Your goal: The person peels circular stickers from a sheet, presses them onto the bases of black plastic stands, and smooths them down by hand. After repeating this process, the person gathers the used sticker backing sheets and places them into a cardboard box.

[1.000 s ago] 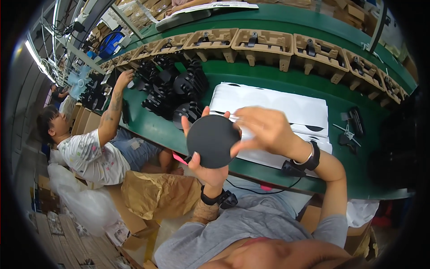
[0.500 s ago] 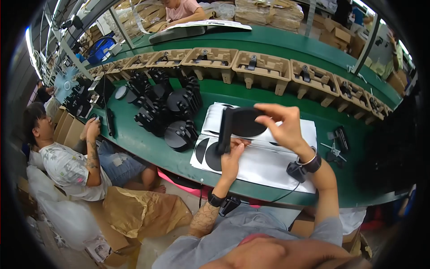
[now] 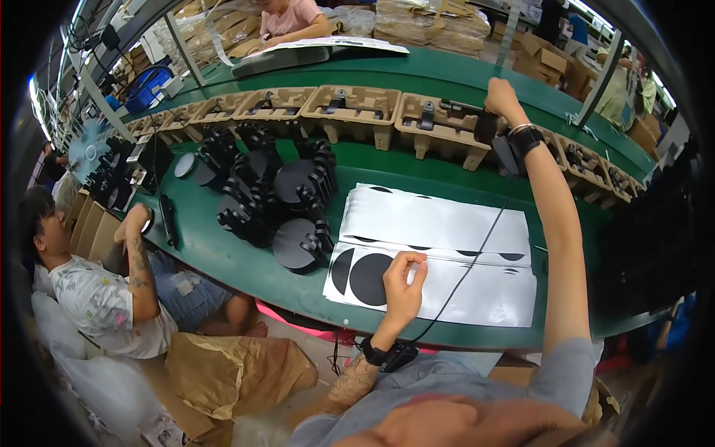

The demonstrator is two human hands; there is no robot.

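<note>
1. The green surface (image 3: 246,268) runs from the left edge up toward the right; its far right end is lost in the dark rim of the view.
2. A row of brown moulded pulp trays (image 3: 350,112) lines the far side; the small dark parts in them are too small to make out.
3. White backing sheets (image 3: 447,223) lie stacked in front of the person, long axis running left to right along the surface. Upper sheets hide most of the black discs on the lower ones, leaving only slivers.
4. A heap of black round-based stands (image 3: 275,201) sits just left of the sheets.
5. A seated co-worker (image 3: 97,298) is at the left.
6. The right hand (image 3: 503,100) reaches to a far tray, fingers clenched on a black part (image 3: 485,127), its shape unclear.
7. The left hand (image 3: 402,287) rests on the near-left sheet, fingers pinching at the edge of a black round sticker (image 3: 370,279).
</note>
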